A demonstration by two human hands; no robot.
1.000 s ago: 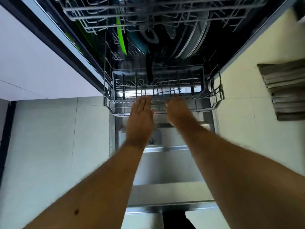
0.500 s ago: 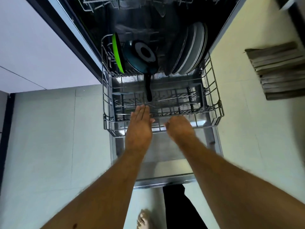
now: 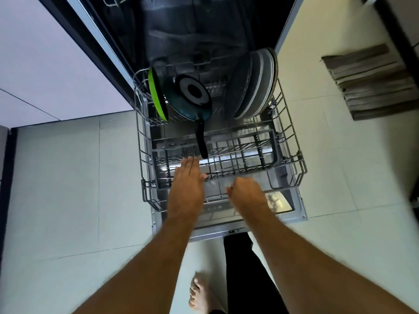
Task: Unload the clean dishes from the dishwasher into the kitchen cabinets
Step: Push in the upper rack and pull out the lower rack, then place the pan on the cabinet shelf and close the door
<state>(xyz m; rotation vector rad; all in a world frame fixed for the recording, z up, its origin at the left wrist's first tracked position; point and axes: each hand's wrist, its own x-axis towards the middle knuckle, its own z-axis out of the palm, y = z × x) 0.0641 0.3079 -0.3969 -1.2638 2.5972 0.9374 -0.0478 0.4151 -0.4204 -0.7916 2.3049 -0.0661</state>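
Note:
The dishwasher's lower wire rack [image 3: 299, 168] is pulled out over the open door [image 3: 288, 214]. At its back stand a green plate [image 3: 157, 96] on edge, a teal frying pan [image 3: 179, 103] with its black handle pointing toward me, and several grey plates [image 3: 256, 85]. The front of the rack holds an empty grey basket. My left hand [image 3: 188, 184] lies flat with straight fingers over the rack's front, fingertips near the pan handle's end. My right hand [image 3: 247, 193] has its fingers curled at the rack's front rail.
A white cabinet front [image 3: 45, 64] stands to the left of the dishwasher. A folded brown mat [image 3: 371, 85] lies on the pale tiled floor at the right. My bare foot [image 3: 199, 293] and a dark trouser leg are below the door edge.
The lower rack has slid out toward me with both hands at its front rail. The pan, green plate and grey plates came out from under the upper rack into full view.

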